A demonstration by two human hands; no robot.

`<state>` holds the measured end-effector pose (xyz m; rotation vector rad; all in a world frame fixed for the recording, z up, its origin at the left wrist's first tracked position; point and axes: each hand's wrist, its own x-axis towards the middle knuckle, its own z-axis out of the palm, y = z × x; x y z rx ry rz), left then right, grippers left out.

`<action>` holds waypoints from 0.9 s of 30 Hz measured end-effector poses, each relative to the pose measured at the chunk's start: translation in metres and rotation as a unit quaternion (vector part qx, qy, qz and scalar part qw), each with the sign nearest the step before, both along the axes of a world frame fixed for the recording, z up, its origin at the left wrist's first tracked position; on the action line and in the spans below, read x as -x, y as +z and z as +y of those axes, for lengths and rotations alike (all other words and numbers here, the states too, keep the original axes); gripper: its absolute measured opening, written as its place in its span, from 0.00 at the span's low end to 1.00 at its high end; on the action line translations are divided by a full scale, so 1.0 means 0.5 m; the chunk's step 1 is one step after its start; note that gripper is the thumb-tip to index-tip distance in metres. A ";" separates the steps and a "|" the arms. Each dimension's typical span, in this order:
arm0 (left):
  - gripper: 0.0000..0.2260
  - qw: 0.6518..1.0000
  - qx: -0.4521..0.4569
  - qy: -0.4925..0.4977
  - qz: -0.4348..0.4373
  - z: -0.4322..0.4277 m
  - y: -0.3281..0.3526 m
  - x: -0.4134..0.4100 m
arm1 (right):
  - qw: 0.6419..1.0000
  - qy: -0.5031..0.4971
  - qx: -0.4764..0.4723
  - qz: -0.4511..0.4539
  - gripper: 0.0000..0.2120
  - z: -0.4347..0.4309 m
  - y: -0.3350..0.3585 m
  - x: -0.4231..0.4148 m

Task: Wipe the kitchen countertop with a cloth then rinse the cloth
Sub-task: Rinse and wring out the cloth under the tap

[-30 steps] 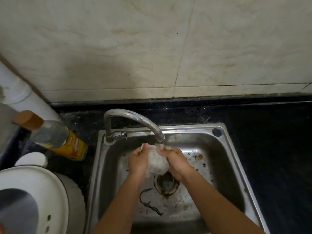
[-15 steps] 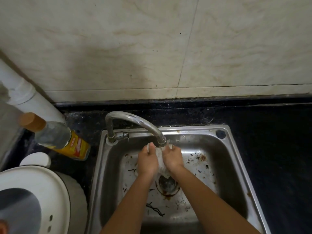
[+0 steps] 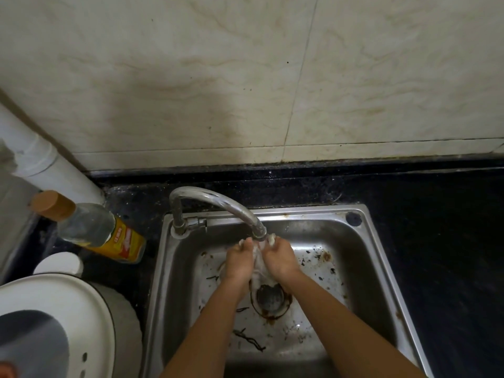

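A wet white cloth [image 3: 258, 264] is squeezed between my two hands under the spout of the curved steel tap [image 3: 218, 204], over the steel sink [image 3: 381, 268]. My left hand [image 3: 240, 260] grips its left side and my right hand [image 3: 279, 259] grips its right side. Bits of cloth poke out above the fingers, and most of it is hidden between the palms. The round drain [image 3: 270, 298] lies just below the hands. The black countertop [image 3: 436, 227] runs to the right of the sink.
Dark scraps and rust marks lie on the sink floor. A clear bottle with a yellow label and brown cap [image 3: 92, 230] lies tilted left of the sink. A white round appliance [image 3: 54, 323] and a white pipe [image 3: 41, 165] stand at the left. The tiled wall rises behind.
The bunched cloth between my hands has been pressed narrower and the hands have come closer together under the spout. The view has shifted slightly.
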<state>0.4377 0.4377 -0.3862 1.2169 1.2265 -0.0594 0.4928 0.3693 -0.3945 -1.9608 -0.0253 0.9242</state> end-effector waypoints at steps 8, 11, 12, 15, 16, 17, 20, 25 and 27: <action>0.09 0.992 0.097 -0.062 -0.050 0.002 0.021 -0.008 | 0.996 -0.055 0.041 0.048 0.25 -0.014 0.011 -0.029; 0.09 0.994 0.079 -0.048 -0.063 -0.010 0.019 -0.013 | 0.992 -0.084 0.007 0.098 0.25 -0.022 0.014 -0.041; 0.10 0.995 0.068 -0.038 -0.059 -0.011 0.012 -0.016 | 0.989 -0.088 -0.016 0.118 0.21 -0.025 0.018 -0.041; 0.10 0.998 0.047 -0.012 -0.043 -0.010 0.004 -0.025 | 0.983 -0.073 -0.077 0.152 0.13 -0.043 0.035 -0.034; 0.11 0.999 0.042 -0.006 -0.031 -0.006 -0.002 -0.028 | 0.976 -0.072 -0.115 0.170 0.11 -0.052 0.039 -0.032; 0.12 0.999 0.039 0.007 -0.021 -0.001 -0.009 -0.033 | 0.967 -0.067 -0.158 0.189 0.11 -0.063 0.039 -0.029; 0.16 0.996 0.074 0.057 -0.005 0.016 -0.003 -0.044 | 0.943 -0.043 -0.246 0.221 0.15 -0.085 0.033 -0.025; 0.11 0.978 0.194 0.051 -0.050 0.048 0.024 -0.012 | 0.983 -0.075 -0.136 0.103 0.07 -0.068 0.005 -0.036; 0.09 0.973 0.222 0.029 -0.053 0.059 0.035 0.011 | 0.986 -0.085 -0.117 0.080 0.06 -0.053 0.001 -0.042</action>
